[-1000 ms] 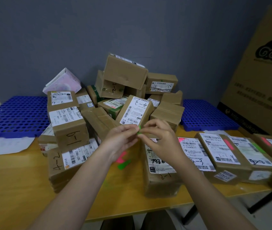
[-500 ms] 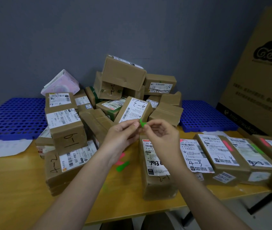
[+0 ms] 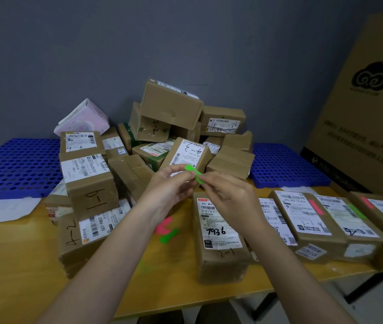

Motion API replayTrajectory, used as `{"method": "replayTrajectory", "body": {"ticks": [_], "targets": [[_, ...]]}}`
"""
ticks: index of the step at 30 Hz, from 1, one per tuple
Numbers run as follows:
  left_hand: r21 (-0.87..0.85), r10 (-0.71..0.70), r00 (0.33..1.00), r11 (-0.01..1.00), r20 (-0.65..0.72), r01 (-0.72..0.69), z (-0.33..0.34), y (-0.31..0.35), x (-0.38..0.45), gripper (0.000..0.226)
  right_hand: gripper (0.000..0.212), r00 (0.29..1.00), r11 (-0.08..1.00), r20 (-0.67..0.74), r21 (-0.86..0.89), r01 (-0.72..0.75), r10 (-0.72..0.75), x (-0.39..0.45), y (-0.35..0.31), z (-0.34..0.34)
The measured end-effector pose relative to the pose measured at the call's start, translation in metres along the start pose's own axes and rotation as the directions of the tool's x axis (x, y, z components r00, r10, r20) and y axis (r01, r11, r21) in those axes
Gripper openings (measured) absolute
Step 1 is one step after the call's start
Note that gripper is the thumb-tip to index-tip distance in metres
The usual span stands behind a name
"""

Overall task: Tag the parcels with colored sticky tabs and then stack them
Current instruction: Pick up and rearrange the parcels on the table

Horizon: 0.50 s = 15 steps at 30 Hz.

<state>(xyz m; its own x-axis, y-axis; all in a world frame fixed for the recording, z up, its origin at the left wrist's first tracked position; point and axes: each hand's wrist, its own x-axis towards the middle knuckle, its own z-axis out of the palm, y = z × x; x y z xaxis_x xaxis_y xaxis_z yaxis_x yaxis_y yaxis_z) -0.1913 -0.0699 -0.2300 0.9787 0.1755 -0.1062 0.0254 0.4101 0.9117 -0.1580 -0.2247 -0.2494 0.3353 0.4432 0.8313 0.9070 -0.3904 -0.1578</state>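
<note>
**A:** ok so what's going on up close?

**B:** both hands are up together over the desk (image 3: 22,272). The left hand (image 3: 169,185) and right hand (image 3: 228,195) are each pinching the same green sticky tab (image 3: 194,173) between fingertips, one end apiece. It's in the air, not stuck on any box.

**A:** anything under them?

**B:** yeah, just below the left hand there's a pink tab (image 3: 162,226) and a loose green tab (image 3: 169,236) lying on the wood, touching each other. Right under the right hand is the parcel marked 7936 (image 3: 218,239), flat, label up.

**A:** and off to the side?

**B:** out past the right hand there's a row of flat parcels. One has a pink-tagged label (image 3: 315,206), the next a green-tagged label (image 3: 356,211). Left of the left hand, a box marked 1-9 (image 3: 92,192) sits on other boxes.

**A:** further back?

**B:** just beyond the fingers is the tilted 4-3 parcel (image 3: 187,155), leaning in the big messy pile (image 3: 172,106). Blue perforated mats (image 3: 15,167) behind that, then the grey wall.
</note>
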Motion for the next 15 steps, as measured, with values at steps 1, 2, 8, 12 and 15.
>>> {"method": "replayTrajectory", "body": {"ticks": [1, 2, 8, 12, 15], "targets": [[0.024, -0.01, 1.0, 1.0, 0.007, 0.01, 0.0, 0.0, 0.0, 0.026, 0.018, 0.999, 0.994, -0.001, -0.1, 0.05, -0.05, 0.001, 0.003, -0.001], [0.047, -0.014, 1.0, 0.999, 0.008, 0.014, 0.001, 0.001, 0.0, 0.022, 0.016, 0.996, 0.977, 0.01, -0.193, 0.087, -0.087, 0.002, 0.004, -0.002], [0.116, -0.022, 0.996, 0.993, 0.082, 0.013, -0.005, -0.002, -0.003, 0.01, 0.009, 0.98, 0.994, 0.171, 0.024, -0.111, 0.105, 0.015, 0.001, -0.01], [0.114, -0.117, 0.975, 0.989, 0.189, 0.096, -0.011, -0.002, -0.007, 0.024, 0.004, 0.796, 0.779, 0.416, 0.264, -0.568, 0.439, 0.028, -0.002, -0.022], [0.113, -0.151, 0.963, 0.985, 0.222, 0.128, -0.011, 0.001, -0.008, 0.029, 0.01, 0.694, 0.637, 0.557, 0.34, -0.692, 0.456, 0.036, 0.002, -0.028]]}}
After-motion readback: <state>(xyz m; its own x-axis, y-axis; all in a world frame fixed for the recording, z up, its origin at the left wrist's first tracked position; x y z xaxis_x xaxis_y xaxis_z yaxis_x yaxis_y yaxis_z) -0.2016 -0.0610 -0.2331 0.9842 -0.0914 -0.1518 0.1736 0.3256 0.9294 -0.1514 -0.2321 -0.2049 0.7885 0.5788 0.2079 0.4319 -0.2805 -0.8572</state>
